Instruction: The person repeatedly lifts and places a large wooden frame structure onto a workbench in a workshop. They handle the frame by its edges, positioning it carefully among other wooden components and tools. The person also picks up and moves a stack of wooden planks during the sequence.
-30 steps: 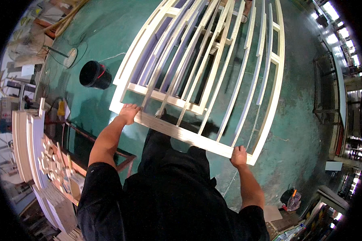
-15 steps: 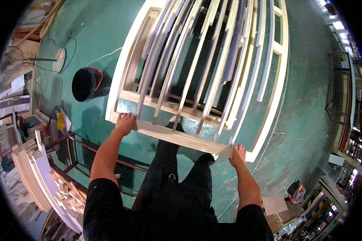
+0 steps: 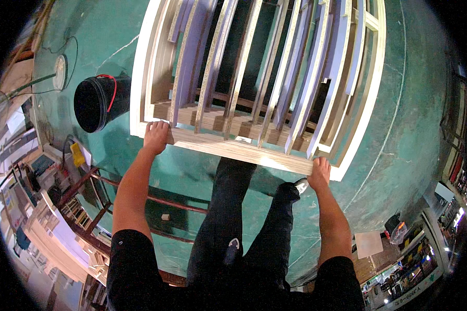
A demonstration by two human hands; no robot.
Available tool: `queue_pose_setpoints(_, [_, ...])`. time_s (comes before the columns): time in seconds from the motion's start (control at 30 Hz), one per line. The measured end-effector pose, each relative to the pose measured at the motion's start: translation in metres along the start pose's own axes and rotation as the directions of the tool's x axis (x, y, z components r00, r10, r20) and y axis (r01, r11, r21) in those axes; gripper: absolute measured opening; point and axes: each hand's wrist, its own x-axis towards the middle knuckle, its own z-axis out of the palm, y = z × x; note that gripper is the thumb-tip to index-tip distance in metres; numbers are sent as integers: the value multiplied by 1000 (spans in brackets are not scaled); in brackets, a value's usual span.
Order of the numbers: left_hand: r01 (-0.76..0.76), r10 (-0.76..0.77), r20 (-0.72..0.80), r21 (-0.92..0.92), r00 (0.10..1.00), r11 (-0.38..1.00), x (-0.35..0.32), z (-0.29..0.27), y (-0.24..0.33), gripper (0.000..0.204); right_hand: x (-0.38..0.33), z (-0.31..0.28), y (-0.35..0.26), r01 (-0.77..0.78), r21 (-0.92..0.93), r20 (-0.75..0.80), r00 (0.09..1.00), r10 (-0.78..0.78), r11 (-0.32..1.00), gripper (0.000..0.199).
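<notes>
A large pale wooden frame [image 3: 233, 149] with several long slats across its inside stretches away from me. My left hand [image 3: 156, 137] is wrapped over its near rail close to the left corner. At the right end of that same rail, my right hand [image 3: 320, 172] grips it, with the fingers over the top edge. Both arms reach forward, and the near rail hangs above the floor in front of my legs. Some slats [image 3: 187, 72] show bluish-grey faces. The frame's far end runs out of view at the top.
Left of the frame stands a black bucket [image 3: 91, 106] with a red handle on the green floor [image 3: 373, 207]. A rusty metal rack [image 3: 174, 203] is beside my left leg. Wood pieces [image 3: 57, 238] lie at lower left. A round-based stand [image 3: 60, 72] is farther left.
The frame's near rail has tilted up and come higher in view, with both my hands still on it. My right leg has stepped to the right.
</notes>
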Motion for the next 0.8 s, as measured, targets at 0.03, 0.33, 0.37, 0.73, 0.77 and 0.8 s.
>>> queue_pose_setpoints(0.03, [-3,3,2,6,1000,1000,9,6,-1,40,7,6,1,-14,-4,22,1000,14,1000,54])
queue_pose_setpoints(0.33, [-13,13,3,32,1000,999,73,29,-13,44,65,32,0,-28,-37,39,999,29,999,56])
queue_pose_setpoints(0.37, [-24,25,-9,39,1000,999,78,33,-16,46,68,35,-1,-30,-24,21,999,31,999,56])
queue_pose_setpoints(0.73, [14,-15,15,43,1000,999,96,37,-12,36,82,37,-4,-50,-41,63,997,53,998,54])
queue_pose_setpoints(0.77, [-5,4,18,45,1000,999,96,32,-9,36,82,38,-5,-68,-45,75,995,71,997,54])
queue_pose_setpoints(0.8, [-25,24,23,47,999,999,96,28,-8,35,82,39,-6,-64,-36,73,995,66,997,54])
